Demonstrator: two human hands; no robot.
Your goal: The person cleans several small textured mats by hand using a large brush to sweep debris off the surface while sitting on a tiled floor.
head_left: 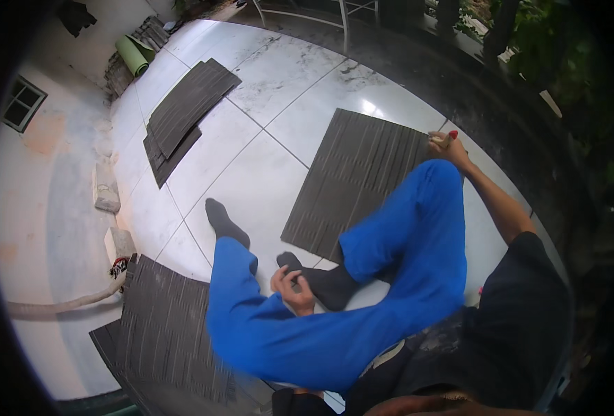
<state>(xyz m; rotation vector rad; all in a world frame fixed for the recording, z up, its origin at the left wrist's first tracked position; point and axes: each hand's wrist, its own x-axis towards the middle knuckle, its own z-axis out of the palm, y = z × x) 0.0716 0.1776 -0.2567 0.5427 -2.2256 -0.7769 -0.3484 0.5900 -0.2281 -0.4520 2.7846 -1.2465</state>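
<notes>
My right hand (451, 152) is closed around a small tool (444, 139) with a pale body and a red end, at the far right corner of a dark striped carpet tile (333, 182). What kind of tool it is I cannot tell. The carpet tile lies flat on the floor, partly covered by my bent leg in blue trousers (416, 244). My left hand (295, 291) rests by my sock-covered foot (330, 286), its fingers loosely curled and apart, with nothing visible in them.
To the left rear, several similar tiles (192, 104) overlap on the white tiled floor (250, 171). Another stack (164, 317) lies beside my left knee. Along the wall stand concrete blocks (105, 188) and a rolled green mat (132, 56). A white metal frame (345, 23) stands behind.
</notes>
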